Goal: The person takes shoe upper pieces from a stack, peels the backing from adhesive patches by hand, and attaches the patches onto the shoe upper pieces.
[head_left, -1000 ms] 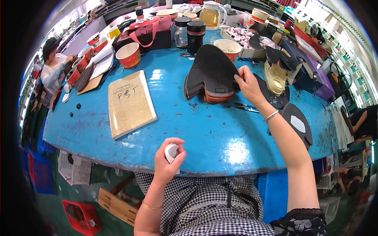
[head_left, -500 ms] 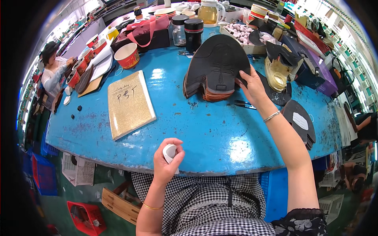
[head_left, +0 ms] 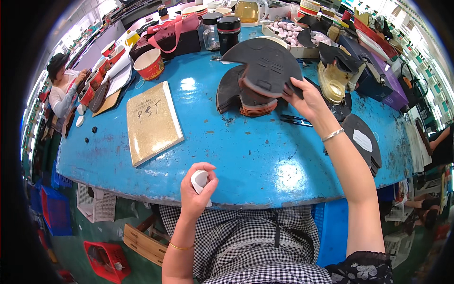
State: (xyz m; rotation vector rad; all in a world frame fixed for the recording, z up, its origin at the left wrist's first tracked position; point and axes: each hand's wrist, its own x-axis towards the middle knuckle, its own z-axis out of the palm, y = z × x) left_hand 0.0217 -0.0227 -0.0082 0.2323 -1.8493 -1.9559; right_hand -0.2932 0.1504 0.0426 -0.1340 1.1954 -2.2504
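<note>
My right hand (head_left: 308, 100) grips the edge of a black U-shaped leather shoe upper piece (head_left: 274, 57) between thumb and fingers. The piece is turned partly over a stack of like black pieces with brown edges (head_left: 227, 92). Close to the table's front edge, my left hand (head_left: 195, 194) is curled round a small smooth white object (head_left: 200, 179), whose kind I cannot make out. Dark thread snips (head_left: 297, 121) lie below my right hand. Right of my right wrist is another stack of black pieces (head_left: 371, 156) with a white label on top.
A gold notebook (head_left: 153, 125) lies on the blue table (head_left: 236, 165) at left. Behind stand a red paper bowl (head_left: 149, 65), a black flask (head_left: 229, 33) and a tea jug (head_left: 248, 12). A cream shoe form (head_left: 332, 85) stands at right. Another person (head_left: 61, 90) sits far left.
My right hand has swung the top black piece partly off the stack, uncovering the pieces beneath at left. My left hand keeps hold of the white object and has barely moved.
</note>
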